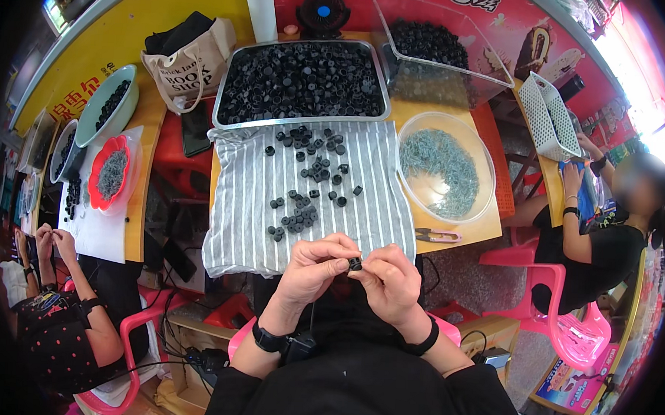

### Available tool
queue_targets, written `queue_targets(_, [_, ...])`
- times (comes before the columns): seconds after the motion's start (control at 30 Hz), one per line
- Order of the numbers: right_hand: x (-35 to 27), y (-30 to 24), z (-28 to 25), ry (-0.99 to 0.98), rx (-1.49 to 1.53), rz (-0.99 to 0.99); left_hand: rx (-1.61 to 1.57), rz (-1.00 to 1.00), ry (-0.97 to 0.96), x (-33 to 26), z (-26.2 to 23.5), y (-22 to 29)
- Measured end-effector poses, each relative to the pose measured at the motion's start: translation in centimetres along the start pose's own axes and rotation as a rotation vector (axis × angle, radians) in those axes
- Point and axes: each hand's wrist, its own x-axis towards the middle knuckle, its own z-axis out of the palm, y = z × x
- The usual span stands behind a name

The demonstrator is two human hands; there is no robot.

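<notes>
Head view. Both hands raised close in front of the chest, just below the near edge of the striped cloth [251,204]. Left hand [311,270]: thumb and forefinger pinched on a small black cap [354,264]. Right hand [391,280]: fingertips closed on the same cap from the other side, remaining fingers curled under. Cap thus clamped between both hands, off the table, probably held near for a close look and fine finger work. Anything inside the cap too small to tell.

On the cloth: loose black caps [311,178] scattered in small clusters, within easy reach; cloth likely there to stop them rolling. Behind it, a metal tray [226,91] heaped with more black caps, apparently bulk stock. To the right, a clear round bowl [483,162] holding small grey metal bits, just beside the cloth. Small snips [437,235] lying near the bowl, untouched. Clear bin [400,17] of black parts at the back.

Other people seated at left and right, hands of each busy at separate tables, well apart from this work.
</notes>
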Motion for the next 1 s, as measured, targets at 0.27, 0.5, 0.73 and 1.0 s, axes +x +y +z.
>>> queue_targets(0.27, [0.5,1.2,-0.7,-0.153,0.069,0.062,-0.081,-0.001,0.042,-0.1,0.6,-0.5])
queue_targets(0.5, [0.9,1.9,-0.7,-0.211,0.132,0.088,-0.063,-0.029,0.114,-0.4,0.8,-0.6])
queue_targets(0.73, [0.7,2.0,-1.1,-0.259,0.055,0.12,0.079,-0.034,0.118,0.1,0.8,0.1])
queue_targets(1.0, [2.8,0.3,-1.3,-0.273,0.011,0.148,-0.127,-0.109,0.17,0.6,1.6,0.4])
